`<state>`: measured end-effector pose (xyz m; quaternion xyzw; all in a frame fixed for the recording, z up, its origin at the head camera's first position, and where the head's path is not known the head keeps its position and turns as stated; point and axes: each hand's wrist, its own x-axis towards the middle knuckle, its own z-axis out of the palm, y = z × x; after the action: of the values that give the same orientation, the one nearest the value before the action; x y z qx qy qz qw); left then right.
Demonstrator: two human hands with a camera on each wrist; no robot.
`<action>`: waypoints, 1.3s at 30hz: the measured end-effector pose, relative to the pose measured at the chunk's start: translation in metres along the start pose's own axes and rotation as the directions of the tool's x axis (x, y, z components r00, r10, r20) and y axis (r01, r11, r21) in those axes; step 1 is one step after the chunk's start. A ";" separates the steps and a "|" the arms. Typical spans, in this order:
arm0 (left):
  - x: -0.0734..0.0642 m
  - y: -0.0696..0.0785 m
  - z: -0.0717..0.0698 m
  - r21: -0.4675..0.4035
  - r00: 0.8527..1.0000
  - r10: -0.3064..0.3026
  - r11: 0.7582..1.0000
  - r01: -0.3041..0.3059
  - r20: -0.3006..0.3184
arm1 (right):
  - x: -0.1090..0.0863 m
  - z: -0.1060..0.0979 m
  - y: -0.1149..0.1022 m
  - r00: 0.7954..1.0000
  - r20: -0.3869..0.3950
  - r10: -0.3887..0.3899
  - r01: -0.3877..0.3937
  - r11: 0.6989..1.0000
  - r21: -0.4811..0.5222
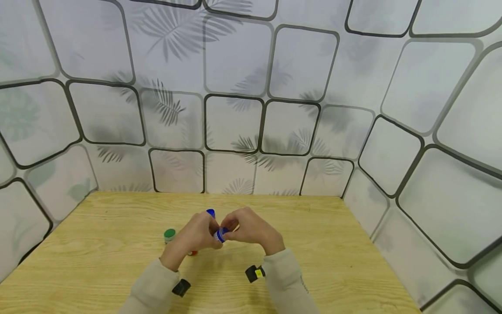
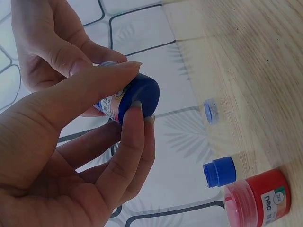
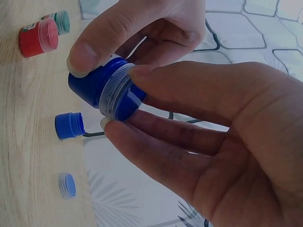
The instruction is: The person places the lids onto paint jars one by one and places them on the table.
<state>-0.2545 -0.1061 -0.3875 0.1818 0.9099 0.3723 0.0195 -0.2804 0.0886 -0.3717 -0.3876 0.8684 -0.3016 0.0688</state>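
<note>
A small blue paint jar (image 3: 85,89) with a ribbed clear lid (image 3: 111,94) is between both hands above the table. My left hand (image 1: 198,232) grips the jar's body, thumb along one side and fingertips round its base in the left wrist view. My right hand (image 1: 251,227) pinches the clear lid by its rim between thumb and fingers. The lid sits on the jar's mouth; whether it is tight I cannot tell. Beyond the hands, another blue jar (image 2: 220,171) stands on the table with its neck uncovered, and a loose clear lid (image 2: 211,111) lies near it.
On the left of the wooden table (image 1: 333,244) stand a red jar (image 2: 271,196) with a clear lid and a green-topped jar (image 1: 170,234). In the head view the left arm mostly hides the red one. Patterned walls (image 1: 235,126) border the table's back and sides.
</note>
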 end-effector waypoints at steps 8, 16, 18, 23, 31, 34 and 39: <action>0.000 0.001 0.000 0.001 1.000 -0.014 1.000 0.014 0.003 | 0.000 0.000 0.001 1.000 0.012 -0.016 0.016 1.000 -0.012; 0.000 0.001 0.000 -0.010 1.000 -0.012 1.000 0.013 0.017 | 0.001 0.001 0.002 1.000 0.007 0.016 -0.016 1.000 0.017; 0.000 0.001 0.000 -0.013 1.000 -0.006 1.000 0.006 0.020 | 0.001 0.001 0.002 1.000 0.003 0.021 -0.021 1.000 0.017; 0.000 0.001 0.001 -0.009 1.000 0.006 1.000 -0.006 0.021 | 0.001 0.001 0.002 0.999 0.007 0.042 -0.042 0.998 0.040; -0.001 0.001 0.000 0.001 1.000 -0.012 1.000 0.012 0.015 | 0.001 0.001 0.002 0.997 -0.003 0.081 -0.081 0.997 0.015; -0.001 0.001 -0.001 0.003 1.000 -0.015 1.000 0.015 0.016 | -0.001 0.000 0.001 0.997 -0.008 0.077 -0.077 0.997 -0.002; -0.002 0.002 -0.002 0.005 1.000 -0.006 1.000 0.006 0.015 | -0.001 0.000 0.000 0.999 0.003 0.040 -0.040 0.999 0.030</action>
<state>-0.2525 -0.1071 -0.3849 0.1816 0.9112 0.3689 0.0269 -0.2796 0.0891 -0.3715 -0.3693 0.8713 -0.3126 0.0816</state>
